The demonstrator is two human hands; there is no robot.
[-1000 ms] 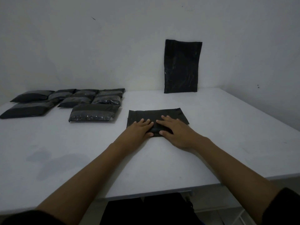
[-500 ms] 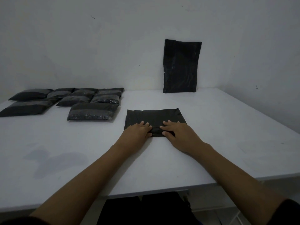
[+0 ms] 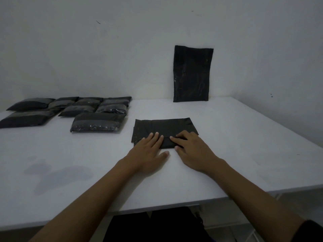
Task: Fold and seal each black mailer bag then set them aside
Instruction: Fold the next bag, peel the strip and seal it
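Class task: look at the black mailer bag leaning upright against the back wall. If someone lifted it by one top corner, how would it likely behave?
The leaning mailer bag looks thin, flat and wrinkled, so it would probably flop and bend, not stay stiff. With no bulge showing, it is likely light. Its glossy film may feel slippery, and a nudge could topple it.

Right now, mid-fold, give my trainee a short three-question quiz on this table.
1. True or false: both hands press flat on the mailer bag being folded.
2. The finished bags lie to the person's: A) left B) right C) lap.
3. What leans upright against the wall?

Key:
1. True: left hand and right hand lie with fingers straight on its near edge.
2. A.
3. An unfolded black bag, at the table's far edge.
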